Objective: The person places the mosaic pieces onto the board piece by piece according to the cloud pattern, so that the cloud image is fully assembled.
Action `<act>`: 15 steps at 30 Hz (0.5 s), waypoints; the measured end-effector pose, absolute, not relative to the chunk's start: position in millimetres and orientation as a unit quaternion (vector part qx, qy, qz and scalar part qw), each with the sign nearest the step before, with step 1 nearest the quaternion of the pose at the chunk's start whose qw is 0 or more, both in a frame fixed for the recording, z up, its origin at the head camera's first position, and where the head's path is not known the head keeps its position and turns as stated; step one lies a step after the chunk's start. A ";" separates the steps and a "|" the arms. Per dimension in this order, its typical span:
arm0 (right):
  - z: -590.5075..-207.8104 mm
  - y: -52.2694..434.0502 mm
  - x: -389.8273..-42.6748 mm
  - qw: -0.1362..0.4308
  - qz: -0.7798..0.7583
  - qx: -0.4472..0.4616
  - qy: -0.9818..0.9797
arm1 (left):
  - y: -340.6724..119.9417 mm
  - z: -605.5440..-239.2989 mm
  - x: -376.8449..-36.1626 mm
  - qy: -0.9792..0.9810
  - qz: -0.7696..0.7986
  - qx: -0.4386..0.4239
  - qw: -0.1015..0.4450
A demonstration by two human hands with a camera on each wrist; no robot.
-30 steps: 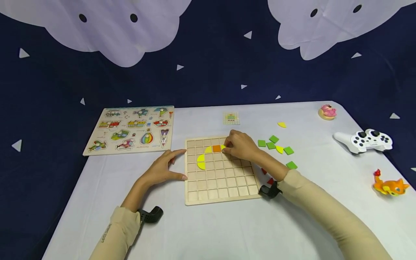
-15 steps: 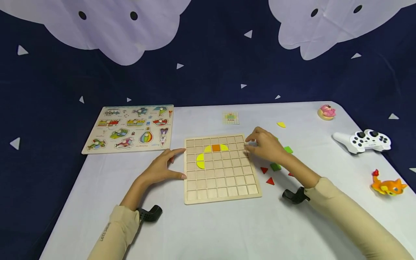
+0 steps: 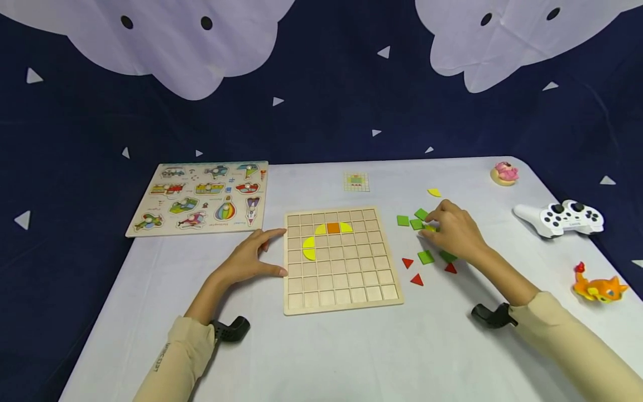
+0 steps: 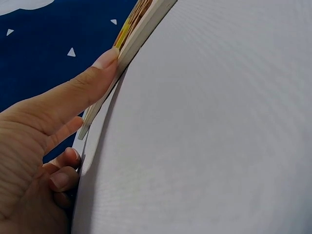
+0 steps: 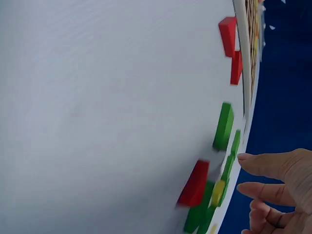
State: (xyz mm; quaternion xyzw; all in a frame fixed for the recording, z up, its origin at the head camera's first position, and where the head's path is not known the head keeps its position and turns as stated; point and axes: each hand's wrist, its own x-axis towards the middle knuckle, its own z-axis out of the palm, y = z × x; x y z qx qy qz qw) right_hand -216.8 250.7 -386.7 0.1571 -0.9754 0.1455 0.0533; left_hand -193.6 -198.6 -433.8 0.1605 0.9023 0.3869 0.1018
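A wooden grid board [image 3: 341,282] lies mid-table. On it sit an orange square [image 3: 334,228] between two yellow quarter-circles and a yellow half-round shape [image 3: 309,248] to the lower left. My left hand [image 3: 246,261] touches the board's left edge with thumb and forefinger spread; the left wrist view shows the thumb [image 4: 92,80] against its side. Right of the board, my right hand [image 3: 454,231] hovers over loose tiles, thumb and forefinger apart with nothing seen between them. Closest to its fingertips is a yellow quarter-circle [image 3: 430,228], partly hidden. Green squares [image 3: 403,221] lie around it.
Red triangles [image 3: 417,280] lie nearer me, and another yellow piece [image 3: 434,192] farther back. Behind the board is a small pattern card [image 3: 356,181]. A picture puzzle [image 3: 201,198] stands left; a white game controller [image 3: 560,218], orange toy [image 3: 600,285] and pink toy [image 3: 505,173] are right.
My right hand has let go of a yellow quarter-circle beside the orange square and moved right, off the board, to the loose tiles. The left hand has stayed at the board's edge.
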 end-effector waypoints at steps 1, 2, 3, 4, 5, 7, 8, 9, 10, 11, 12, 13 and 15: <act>-387.8 252.8 -216.8 0.052 0.143 0.154 -0.976 | -198.7 -434.0 -193.6 0.903 0.386 0.160 0.102; -388.8 254.6 -216.9 0.051 0.140 0.151 -0.977 | -198.7 -434.3 -193.6 0.903 0.386 0.160 0.102; -389.8 256.1 -217.0 0.050 0.137 0.149 -0.978 | -198.8 -434.5 -193.6 0.903 0.386 0.160 0.102; -390.9 257.3 -217.1 0.048 0.135 0.147 -0.979 | -198.8 -434.7 -193.6 0.902 0.387 0.159 0.102; -391.8 258.2 -217.1 0.046 0.134 0.145 -0.979 | -198.8 -434.8 -193.6 0.902 0.387 0.160 0.102; -393.4 259.4 -216.9 0.045 0.132 0.144 -0.980 | -198.8 -435.0 -193.6 0.902 0.388 0.160 0.103; -394.3 260.0 -216.9 0.046 0.132 0.143 -0.980 | -198.8 -434.9 -193.6 0.901 0.389 0.160 0.103; -394.9 260.6 -216.7 0.047 0.132 0.143 -0.980 | -198.6 -434.8 -193.6 0.901 0.390 0.161 0.103; -395.4 260.9 -216.5 0.049 0.132 0.143 -0.980 | -198.7 -434.6 -193.6 0.901 0.390 0.161 0.103; -395.7 261.2 -216.3 0.051 0.132 0.143 -0.979 | -198.7 -434.5 -193.5 0.901 0.389 0.160 0.103; -396.2 261.8 -216.3 0.052 0.133 0.143 -0.979 | -198.7 -434.3 -193.4 0.901 0.389 0.160 0.103; -396.2 261.9 -216.1 0.054 0.133 0.142 -0.979 | -198.7 -434.2 -193.4 0.902 0.388 0.159 0.103; -396.7 262.9 -215.9 0.054 0.134 0.140 -0.980 | -198.8 -434.0 -193.3 0.902 0.388 0.159 0.103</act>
